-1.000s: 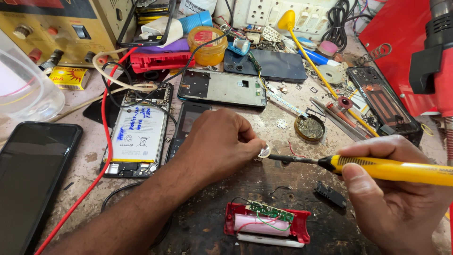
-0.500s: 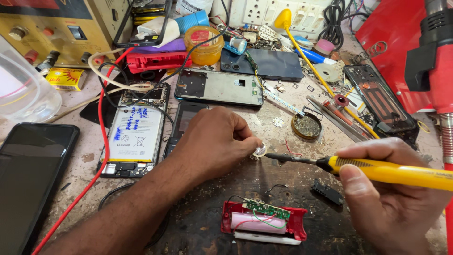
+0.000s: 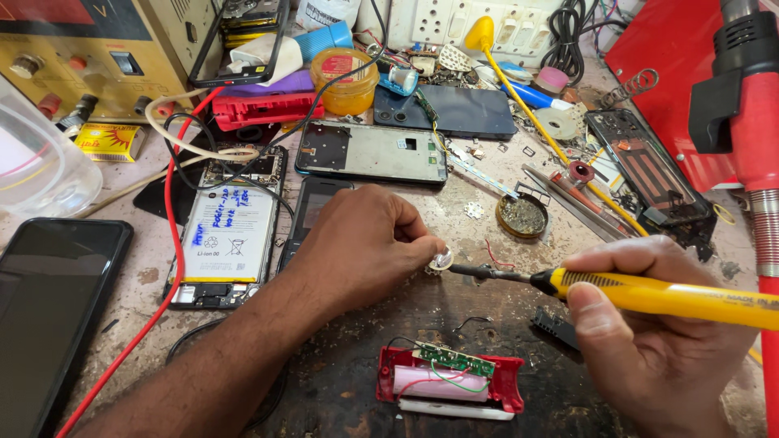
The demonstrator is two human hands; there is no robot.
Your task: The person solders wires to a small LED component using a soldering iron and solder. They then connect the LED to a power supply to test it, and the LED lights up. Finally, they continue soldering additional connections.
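Pinching a small silvery round part (image 3: 441, 259) in our left hand (image 3: 365, 243), we clamp our right hand (image 3: 649, 341) on the yellow soldering iron (image 3: 649, 294), its tip touching the part from three o'clock. An opened red case (image 3: 449, 381) lies on the desk (image 3: 341, 381) at six o'clock.

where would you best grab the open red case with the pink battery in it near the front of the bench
Probably by its two short red end walls, coming straight down from above. The red case lies flat and open side up, with a pink battery, a small green circuit board and thin wires exposed inside, so pinching the ends avoids them. The right hand with the soldering iron sits closest.
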